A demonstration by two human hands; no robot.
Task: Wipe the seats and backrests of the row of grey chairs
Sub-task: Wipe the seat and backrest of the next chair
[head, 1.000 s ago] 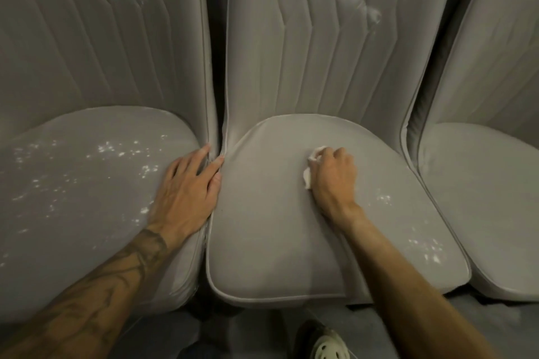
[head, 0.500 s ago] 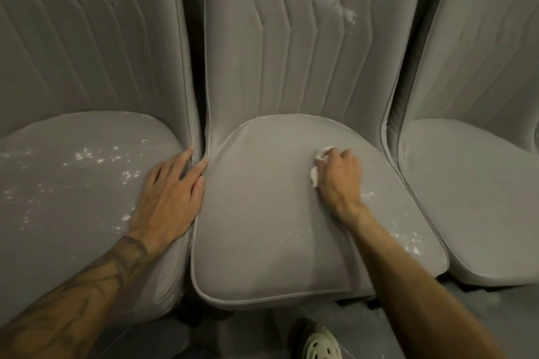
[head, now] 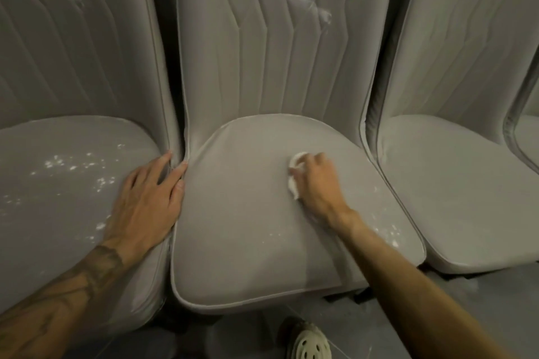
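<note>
The white wad (head: 295,175) was pressed on the middle seat (head: 248,227), right of centre, and gripped under the curled fingers of the right hand (head: 316,183). The left hand (head: 145,201) was laid flat, fingers spread, on the left seat (head: 58,198). Firm, overlapping strokes toward the white specks (head: 385,232) at the front right were called for; the backrest smear (head: 309,6) was not yet wiped.
</note>
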